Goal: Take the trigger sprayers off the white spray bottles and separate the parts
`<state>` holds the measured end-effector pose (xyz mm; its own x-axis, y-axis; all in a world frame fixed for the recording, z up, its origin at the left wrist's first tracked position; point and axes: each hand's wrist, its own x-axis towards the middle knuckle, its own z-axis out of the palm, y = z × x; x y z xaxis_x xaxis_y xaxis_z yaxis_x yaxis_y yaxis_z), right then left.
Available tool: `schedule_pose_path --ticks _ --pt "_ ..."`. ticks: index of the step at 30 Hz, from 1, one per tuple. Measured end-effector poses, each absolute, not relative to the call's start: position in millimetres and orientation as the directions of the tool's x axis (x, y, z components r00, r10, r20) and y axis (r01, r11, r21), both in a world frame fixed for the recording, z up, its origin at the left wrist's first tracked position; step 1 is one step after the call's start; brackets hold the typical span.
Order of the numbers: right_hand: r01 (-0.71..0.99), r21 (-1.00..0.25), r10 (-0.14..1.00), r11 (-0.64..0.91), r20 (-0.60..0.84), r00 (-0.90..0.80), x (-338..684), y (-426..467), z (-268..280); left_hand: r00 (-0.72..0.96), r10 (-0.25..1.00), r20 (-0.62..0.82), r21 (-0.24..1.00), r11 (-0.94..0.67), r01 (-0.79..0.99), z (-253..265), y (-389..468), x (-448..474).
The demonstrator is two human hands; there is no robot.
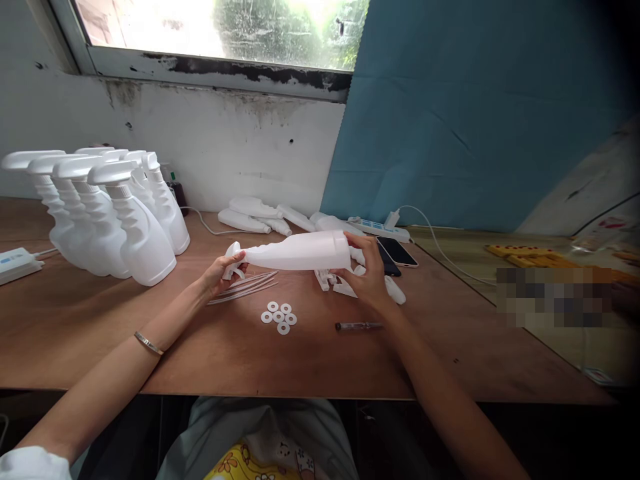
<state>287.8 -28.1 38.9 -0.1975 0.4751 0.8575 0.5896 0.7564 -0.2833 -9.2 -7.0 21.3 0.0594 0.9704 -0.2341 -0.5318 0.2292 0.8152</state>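
Spray bottle [295, 252]: while it lies sideways above the bench [300, 373], left grip [223, 274] clamps its sprayer end, right grip [369, 275] its base.
Washers [283, 318]: six, near.
Pen [357, 326]: one, near right.
Standing bottles [150, 250]: at least six, left.

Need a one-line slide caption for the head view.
Left hand and right hand hold a white plastic spray bottle sideways above a brown tabletop bearing six flat white rings.

The left forearm [176, 321] reaches diagonally inward, its left hand [218, 275] curled in a grip with the thumb extended on top. The right forearm [425, 360] angles inward too, its right hand [371, 277] gripping with thumb and fingers spread wide.
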Motion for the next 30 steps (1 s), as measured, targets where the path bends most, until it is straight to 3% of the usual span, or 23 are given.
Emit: schedule_pose_path --ticks 5,16,20,25,30 --pt "0.619 -0.283 0.468 0.733 0.869 -0.157 287.5 -29.0 38.4 0.040 0.984 -0.175 0.852 0.172 -0.495 22.1 -9.6 -9.0" --pt "0.570 -0.453 0.617 0.686 0.777 -0.126 285.0 -27.5 38.1 0.007 0.998 -0.065 0.896 0.061 -0.439 20.1 -8.5 -8.2" --pt "0.657 -0.344 0.548 0.671 0.827 -0.127 289.0 -22.8 33.7 0.033 0.993 -0.116 0.891 0.119 -0.437 23.8 -8.7 -5.6" --pt "0.686 -0.077 0.340 0.723 0.905 -0.256 293.7 -17.1 28.8 0.099 0.963 -0.250 0.855 0.268 -0.444 20.6 -4.4 -8.4" --pt "0.678 -0.036 0.305 0.734 0.910 -0.281 295.0 -17.7 28.8 0.213 0.912 -0.350 0.795 0.410 -0.447 17.4 -4.0 -11.0"
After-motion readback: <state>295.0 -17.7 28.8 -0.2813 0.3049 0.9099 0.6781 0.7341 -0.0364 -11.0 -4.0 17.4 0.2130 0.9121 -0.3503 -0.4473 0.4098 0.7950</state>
